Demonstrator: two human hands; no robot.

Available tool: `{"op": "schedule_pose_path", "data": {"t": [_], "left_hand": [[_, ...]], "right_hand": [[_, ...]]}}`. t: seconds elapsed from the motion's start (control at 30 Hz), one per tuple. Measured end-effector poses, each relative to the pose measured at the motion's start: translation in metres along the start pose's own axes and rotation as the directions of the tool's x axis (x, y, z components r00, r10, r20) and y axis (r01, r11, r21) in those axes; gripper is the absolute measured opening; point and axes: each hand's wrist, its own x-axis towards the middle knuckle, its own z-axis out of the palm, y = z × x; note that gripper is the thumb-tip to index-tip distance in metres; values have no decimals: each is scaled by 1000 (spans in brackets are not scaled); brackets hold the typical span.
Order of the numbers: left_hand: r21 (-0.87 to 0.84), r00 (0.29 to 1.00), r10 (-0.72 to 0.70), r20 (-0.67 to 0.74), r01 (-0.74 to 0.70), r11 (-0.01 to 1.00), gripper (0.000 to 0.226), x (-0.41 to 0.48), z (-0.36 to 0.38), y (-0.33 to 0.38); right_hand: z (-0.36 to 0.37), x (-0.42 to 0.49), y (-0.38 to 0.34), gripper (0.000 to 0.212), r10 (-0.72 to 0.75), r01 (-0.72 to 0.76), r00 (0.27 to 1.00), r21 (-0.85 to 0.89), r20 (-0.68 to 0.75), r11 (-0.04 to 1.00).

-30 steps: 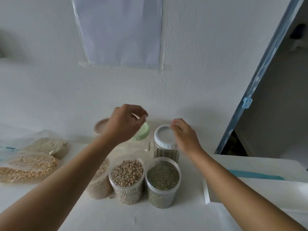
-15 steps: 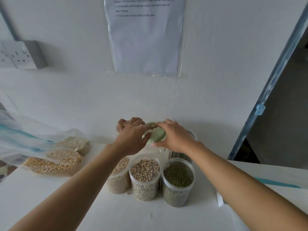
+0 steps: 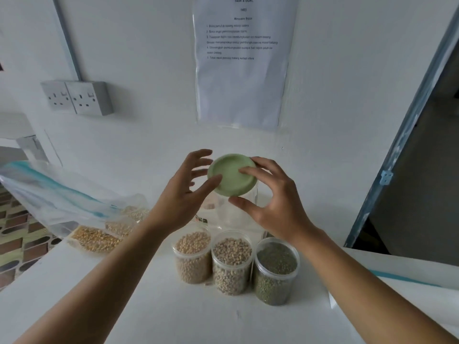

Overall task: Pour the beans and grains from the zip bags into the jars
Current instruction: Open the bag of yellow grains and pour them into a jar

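Note:
A clear empty jar (image 3: 238,209) with a pale green lid (image 3: 229,176) stands behind three open jars: yellow soybeans (image 3: 192,254), pale speckled beans (image 3: 232,260) and green mung beans (image 3: 275,270). My right hand (image 3: 273,207) grips the green lid, with fingers over its top and the thumb under its near rim. My left hand (image 3: 183,194) hovers beside the lid with fingers spread; its thumb tip touches the lid's left edge. Zip bags of yellow grain (image 3: 94,238) and paler grain (image 3: 135,213) lie on the left of the white table (image 3: 154,316).
An empty clear zip bag (image 3: 49,192) with a blue strip lies over the filled bags. Another jar (image 3: 208,203) is partly hidden behind my left hand. The wall holds a printed sheet (image 3: 243,70) and a double socket (image 3: 77,98). An open doorway (image 3: 422,170) is on the right.
My right hand left the white-lidded jar and took hold of the green lid. My left hand opened and spread beside it. The view tilted up, so the jars sit lower.

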Motion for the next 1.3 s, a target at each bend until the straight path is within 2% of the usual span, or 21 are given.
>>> {"op": "schedule_pose_path", "data": {"t": [0.07,0.17,0.3,0.37,0.47,0.53,0.63,0.73,0.87,0.93,1.0,1.07,1.13,1.23,1.3], "left_hand": [[-98,997,-64,30,67,993,56,-18,-14,3],[-190,980,-100,172,132,973,45,-51,-35,7],[-245,956,-124,267,192,950,49,-93,-60,-8],[-260,934,-147,327,239,936,41,-110,-69,-22],[-259,887,-142,439,276,926,43,-130,-79,-44],[-238,858,-152,490,299,924,51,-141,-85,-62],[-174,815,-171,554,314,933,68,-155,-88,-89],[-74,810,-186,557,271,960,81,-164,-85,-110],[-71,829,-148,539,220,973,88,-161,-78,-120],[-106,844,-128,521,213,971,92,-161,-70,-122],[-137,881,-97,463,180,974,92,-165,-59,-125],[-157,907,-78,413,155,975,89,-168,-50,-130],[-150,915,-70,397,140,979,89,-167,-49,-134],[-106,886,-91,454,155,982,87,-158,-51,-141],[-69,870,-110,481,163,984,84,-154,-52,-144]], "right_hand": [[6,-6,-20,55,17,-19,1000,100,15,995],[19,-19,-47,48,55,-75,995,256,84,964],[43,-36,-70,43,100,-197,958,362,269,911],[55,-46,-74,44,126,-253,932,362,339,897],[71,-63,-76,45,163,-308,899,322,406,895],[82,-74,-78,45,197,-349,869,280,454,894],[93,-86,-84,52,242,-367,799,129,551,921],[99,-92,-95,65,268,-364,730,26,629,931],[117,-83,-115,77,396,-395,710,-137,582,909],[131,-78,-123,83,423,-305,703,-296,571,905],[144,-80,-126,80,405,-197,746,-406,529,893],[153,-84,-123,70,347,-168,820,-387,455,906],[154,-86,-116,63,307,-190,853,-297,422,936],[148,-81,-106,55,251,-206,842,-145,478,968],[143,-74,-100,53,182,-206,789,-27,587,978]]}}
